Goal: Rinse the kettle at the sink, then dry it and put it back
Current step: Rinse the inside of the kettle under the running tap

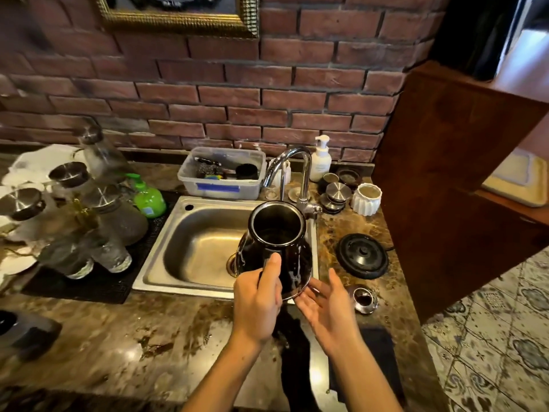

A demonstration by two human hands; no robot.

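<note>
A black kettle (pixel 276 236) with no lid hangs over the right side of the steel sink (pixel 184 233), its open mouth tilted toward the chrome tap (pixel 297 171). White drips run down its wet side. My left hand (pixel 258 298) grips the kettle's handle, thumb up along it. My right hand (pixel 323 304) is held open just right of the kettle's base, palm facing it, fingertips near the base rim. The kettle's round black power base (pixel 362 255) lies on the counter right of the sink. No water shows at the tap.
A dark cloth (pixel 294 346) lies on the marble counter below the hands. Glass jars (pixel 98 215) and a green soap bottle (pixel 148 197) crowd the left. A plastic tub (pixel 219 185), white pump bottle (pixel 320 159), white ribbed cup (pixel 367 199) and a wooden cabinet (pixel 445 173) stand behind and right.
</note>
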